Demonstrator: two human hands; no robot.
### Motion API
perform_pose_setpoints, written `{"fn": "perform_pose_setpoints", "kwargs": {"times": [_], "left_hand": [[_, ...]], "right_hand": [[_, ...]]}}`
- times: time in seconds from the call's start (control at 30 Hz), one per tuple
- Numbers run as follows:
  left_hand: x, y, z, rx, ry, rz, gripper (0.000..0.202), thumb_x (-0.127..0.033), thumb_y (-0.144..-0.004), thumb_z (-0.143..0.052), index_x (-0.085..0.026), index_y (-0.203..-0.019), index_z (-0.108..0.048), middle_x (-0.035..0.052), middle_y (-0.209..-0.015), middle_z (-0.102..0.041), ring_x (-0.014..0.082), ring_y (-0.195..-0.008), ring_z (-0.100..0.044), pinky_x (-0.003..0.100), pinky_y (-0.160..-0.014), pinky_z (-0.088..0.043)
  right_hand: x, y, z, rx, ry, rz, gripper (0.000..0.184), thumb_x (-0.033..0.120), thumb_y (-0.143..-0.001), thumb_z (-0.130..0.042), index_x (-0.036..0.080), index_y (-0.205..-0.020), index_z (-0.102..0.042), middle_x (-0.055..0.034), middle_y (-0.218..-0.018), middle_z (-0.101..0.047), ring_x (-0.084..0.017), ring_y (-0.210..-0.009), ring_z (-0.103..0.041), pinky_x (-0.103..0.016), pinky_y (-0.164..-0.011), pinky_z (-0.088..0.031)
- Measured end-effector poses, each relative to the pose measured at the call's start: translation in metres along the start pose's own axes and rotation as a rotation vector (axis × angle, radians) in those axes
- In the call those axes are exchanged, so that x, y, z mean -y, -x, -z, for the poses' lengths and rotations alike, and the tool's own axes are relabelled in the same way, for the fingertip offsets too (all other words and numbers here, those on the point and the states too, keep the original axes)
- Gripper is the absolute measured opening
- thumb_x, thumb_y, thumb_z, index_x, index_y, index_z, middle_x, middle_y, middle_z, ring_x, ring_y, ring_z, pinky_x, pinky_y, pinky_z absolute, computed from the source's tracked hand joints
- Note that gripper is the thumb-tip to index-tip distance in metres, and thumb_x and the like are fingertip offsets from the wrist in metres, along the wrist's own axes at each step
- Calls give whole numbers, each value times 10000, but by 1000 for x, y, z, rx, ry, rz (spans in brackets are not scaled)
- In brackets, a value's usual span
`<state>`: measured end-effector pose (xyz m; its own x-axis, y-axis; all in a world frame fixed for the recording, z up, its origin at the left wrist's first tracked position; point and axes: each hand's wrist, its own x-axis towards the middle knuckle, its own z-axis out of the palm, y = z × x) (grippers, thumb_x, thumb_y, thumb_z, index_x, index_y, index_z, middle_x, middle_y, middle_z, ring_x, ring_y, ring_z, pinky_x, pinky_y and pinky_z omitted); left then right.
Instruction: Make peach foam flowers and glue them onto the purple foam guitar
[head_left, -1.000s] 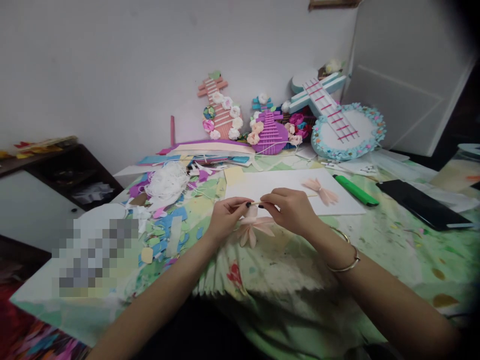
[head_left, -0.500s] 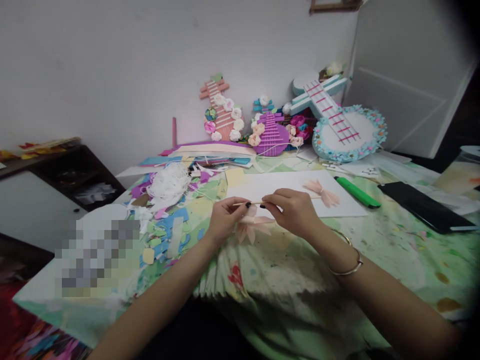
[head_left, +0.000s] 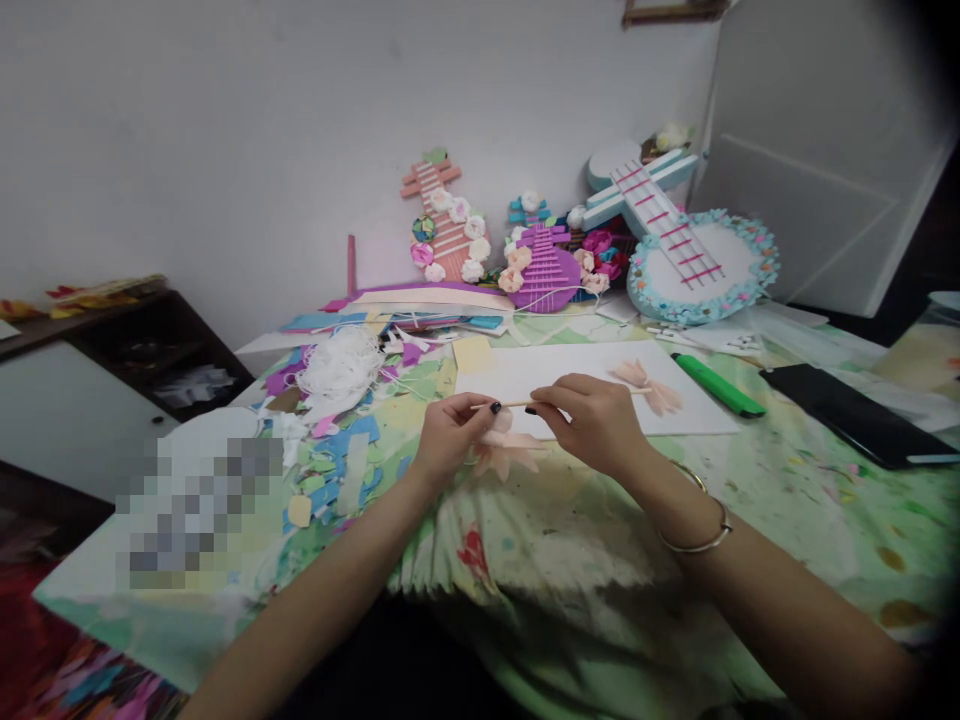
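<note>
My left hand pinches the left end of a thin wooden stick between thumb and fingers. My right hand is closed on the same stick farther along, and the stick's other end sticks out past its knuckles. Both hands are over the front edge of a white board. Pale peach paper petals spread out just below the stick, beside my left hand; their attachment is hidden. A second peach paper piece, gathered in the middle like a bow, rests on the board beyond my right hand.
A green marker-like tool and a black phone lie to the right. White string and paper scraps cover the left. Decorated lute-shaped crafts, one purple and one blue-edged, stand at the back.
My right thumb has shifted slightly right, so a little more stick shows between the hands. The petals below have tilted up a little. Both hands keep hold of the stick.
</note>
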<state>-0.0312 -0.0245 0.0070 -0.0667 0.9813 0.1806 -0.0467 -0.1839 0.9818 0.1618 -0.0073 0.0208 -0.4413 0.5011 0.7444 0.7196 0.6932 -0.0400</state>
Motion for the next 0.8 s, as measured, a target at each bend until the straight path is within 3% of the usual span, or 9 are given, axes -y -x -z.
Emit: {"fn": "perform_pose_setpoints", "kwargs": {"times": [0.37,0.6,0.8], "left_hand": [[1,-1,1,-12,0,7,223,-322,-639,-717,-112,-710,-701,9,-536,-638,71,-424,-492,180,-423,-381],[10,-3,2,-48,58,-16,258,-333,-638,-734,-109,-764,-703,15,-594,-651,74,-471,-509,183,-454,-393],[3,-1,0,-23,40,12,234,-325,-628,-735,-112,-720,-702,5,-558,-637,68,-446,-490,182,-437,-358]], "right_hand": [[1,1,-1,-40,-15,2,228,281,-882,-512,187,-780,-692,-35,-690,-668,-122,-673,-598,-225,-611,-380],[6,1,0,8,-32,-27,209,252,-880,-491,184,-828,-682,-42,-715,-664,-130,-687,-591,-233,-630,-385],[5,0,2,-3,-27,-18,199,248,-871,-502,182,-832,-685,-47,-721,-667,-138,-712,-601,-237,-639,-395]]}}
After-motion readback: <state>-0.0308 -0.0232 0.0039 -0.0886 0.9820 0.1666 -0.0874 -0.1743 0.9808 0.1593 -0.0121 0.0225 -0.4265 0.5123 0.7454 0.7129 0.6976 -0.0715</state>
